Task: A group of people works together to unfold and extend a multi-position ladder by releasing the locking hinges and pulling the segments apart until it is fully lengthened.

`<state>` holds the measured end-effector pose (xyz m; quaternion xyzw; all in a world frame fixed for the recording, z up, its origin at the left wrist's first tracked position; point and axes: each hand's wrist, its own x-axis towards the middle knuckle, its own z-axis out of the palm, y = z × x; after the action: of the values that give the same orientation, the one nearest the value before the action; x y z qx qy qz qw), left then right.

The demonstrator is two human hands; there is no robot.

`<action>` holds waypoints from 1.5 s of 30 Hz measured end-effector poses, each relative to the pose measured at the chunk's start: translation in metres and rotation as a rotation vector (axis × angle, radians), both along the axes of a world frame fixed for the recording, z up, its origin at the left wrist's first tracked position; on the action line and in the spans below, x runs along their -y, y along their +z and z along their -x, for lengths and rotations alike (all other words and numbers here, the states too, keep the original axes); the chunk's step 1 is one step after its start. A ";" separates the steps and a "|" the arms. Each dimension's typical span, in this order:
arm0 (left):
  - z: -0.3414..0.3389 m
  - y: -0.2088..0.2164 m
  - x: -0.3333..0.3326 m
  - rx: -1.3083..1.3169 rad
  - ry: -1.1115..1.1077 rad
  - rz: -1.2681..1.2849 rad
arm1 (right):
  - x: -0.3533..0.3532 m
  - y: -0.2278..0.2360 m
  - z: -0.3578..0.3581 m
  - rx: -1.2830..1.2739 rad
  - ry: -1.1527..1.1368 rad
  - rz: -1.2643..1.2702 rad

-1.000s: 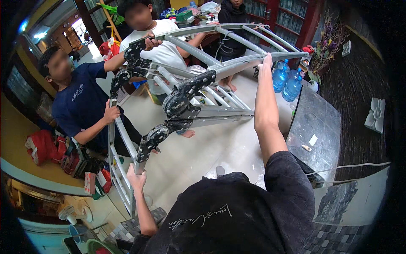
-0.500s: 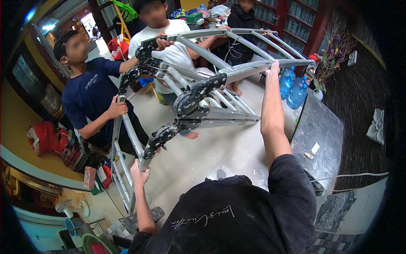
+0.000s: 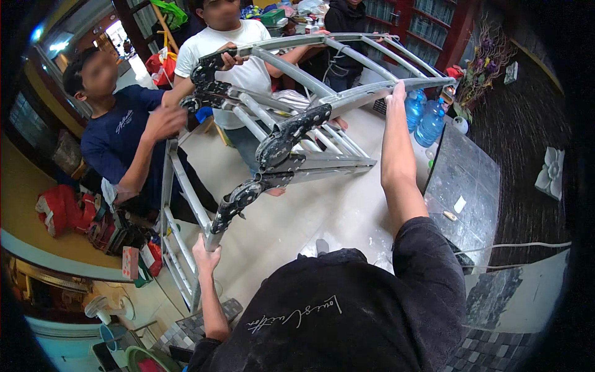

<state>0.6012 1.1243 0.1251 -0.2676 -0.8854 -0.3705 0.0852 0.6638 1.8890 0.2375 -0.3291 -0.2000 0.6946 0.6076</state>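
A folding metal ladder (image 3: 365, 95) with black, paint-spotted hinges (image 3: 282, 144) is held up in front of me, bent at its joints. My left hand (image 3: 206, 253) is closed around a side rail just below the lower hinge (image 3: 234, 201). With my arm stretched forward, my right hand (image 3: 395, 93) grips the upper rail near its right end. Across from me, a person in a white shirt (image 3: 238, 71) has a hand on the far rail. The blurred hand (image 3: 164, 122) of a person in a navy shirt is raised off the ladder at the left.
Blue water bottles (image 3: 429, 128) stand beyond my right arm, near dried flowers (image 3: 486, 65). A dark tiled surface (image 3: 462, 192) lies on the right. Red bags (image 3: 62, 211) and a small fan (image 3: 99, 307) are at the left. Another person (image 3: 347, 25) stands behind.
The navy-shirted person's hand has come off the left rail and risen. The ladder's far right end has shifted slightly left and up. My hands keep their grip.
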 end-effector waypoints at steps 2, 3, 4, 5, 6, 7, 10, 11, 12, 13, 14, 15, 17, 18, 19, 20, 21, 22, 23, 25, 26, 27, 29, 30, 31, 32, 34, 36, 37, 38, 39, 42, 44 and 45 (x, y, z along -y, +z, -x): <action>0.003 -0.002 0.000 -0.054 -0.025 -0.030 | 0.004 0.002 0.000 -0.005 0.022 -0.006; 0.003 -0.003 0.001 -0.091 -0.036 -0.054 | 0.008 0.004 0.000 -0.007 0.028 -0.016; 0.003 -0.005 0.001 -0.087 -0.044 -0.052 | 0.011 0.005 0.000 0.008 0.029 -0.020; 0.004 -0.007 0.001 -0.088 -0.034 -0.042 | 0.016 0.006 -0.004 0.024 0.026 -0.024; 0.003 -0.009 0.000 -0.088 -0.027 -0.031 | 0.021 0.008 -0.003 0.051 0.012 -0.006; 0.003 -0.010 0.000 -0.085 -0.043 -0.027 | 0.026 0.008 -0.008 0.000 0.058 -0.025; 0.005 -0.011 0.000 -0.014 -0.008 -0.018 | 0.044 0.011 -0.014 0.115 0.078 -0.068; 0.006 -0.012 -0.001 -0.023 -0.003 -0.012 | 0.049 0.011 -0.016 0.161 0.100 -0.084; 0.005 -0.012 -0.001 -0.008 0.023 0.003 | 0.055 0.009 -0.016 0.177 0.094 -0.097; 0.006 -0.014 -0.002 -0.022 -0.002 -0.001 | 0.059 0.008 -0.016 0.214 0.101 -0.063; 0.006 -0.015 -0.003 -0.019 0.011 0.006 | 0.062 0.005 -0.015 0.213 0.133 -0.085; 0.007 -0.016 -0.003 0.008 0.034 0.019 | 0.066 0.000 -0.014 0.213 0.169 -0.092; 0.008 -0.019 -0.005 -0.017 0.006 0.002 | 0.076 -0.009 -0.011 0.302 0.212 -0.075; 0.008 -0.020 -0.006 -0.023 -0.005 -0.013 | 0.086 -0.017 -0.012 0.291 0.257 -0.154; 0.007 -0.020 -0.007 -0.020 -0.016 -0.007 | 0.099 -0.023 -0.014 0.289 0.287 -0.203; 0.007 -0.020 -0.009 -0.004 0.001 -0.008 | 0.115 -0.028 -0.014 0.401 0.309 -0.294; 0.007 -0.020 -0.009 0.010 0.019 -0.005 | 0.135 -0.032 -0.015 0.549 0.313 -0.306; 0.006 -0.019 -0.011 0.013 0.031 0.008 | 0.161 -0.036 -0.018 0.514 0.383 -0.468; 0.006 -0.019 -0.012 0.013 0.025 0.011 | 0.196 -0.044 -0.022 0.513 0.439 -0.577; 0.003 -0.019 -0.014 0.018 0.028 -0.018 | 0.262 -0.047 -0.026 0.593 0.504 -0.783; 0.003 -0.019 -0.015 0.016 0.021 -0.019 | 0.294 -0.046 -0.028 0.632 0.500 -0.960; 0.004 -0.019 -0.015 0.002 0.017 -0.008 | 0.322 -0.043 -0.029 0.632 0.488 -1.167; 0.005 -0.020 -0.015 -0.017 0.005 0.004 | 0.355 -0.031 -0.029 0.815 0.281 -1.535; 0.005 -0.022 -0.014 -0.008 0.002 -0.005 | 0.369 -0.027 -0.026 0.853 0.183 -1.530; 0.005 -0.022 -0.012 0.000 -0.001 -0.015 | 0.379 -0.023 -0.026 0.853 0.116 -1.510; 0.007 -0.023 -0.011 0.010 -0.006 -0.020 | 0.386 -0.020 -0.028 0.901 0.173 -1.453; 0.010 -0.025 -0.011 -0.027 -0.024 -0.040 | 0.397 -0.018 -0.027 0.947 0.211 -1.403; 0.012 -0.025 -0.010 -0.027 -0.016 -0.015 | 0.404 -0.019 -0.025 1.141 0.195 -1.308; 0.012 -0.025 -0.009 -0.065 -0.043 -0.030 | 0.405 -0.020 -0.023 1.096 0.187 -1.301; 0.012 -0.024 -0.009 -0.037 -0.044 -0.046 | 0.405 -0.021 -0.020 1.083 0.163 -1.297; 0.011 -0.024 -0.008 0.001 -0.034 -0.063 | 0.405 -0.023 -0.017 1.082 0.162 -1.278; 0.009 -0.021 -0.004 -0.017 -0.060 -0.061 | 0.402 -0.035 -0.013 1.084 0.131 -1.276; 0.010 -0.019 -0.001 0.006 -0.087 -0.033 | 0.391 -0.045 -0.010 1.059 0.148 -1.279; 0.012 -0.019 0.001 0.005 -0.086 0.004 | 0.379 -0.047 -0.004 0.850 0.225 -1.196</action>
<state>0.5894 1.1232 0.1065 -0.3047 -0.8740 -0.3726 0.0661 0.6680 1.5101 0.1905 -0.1599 -0.7946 0.3378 0.4785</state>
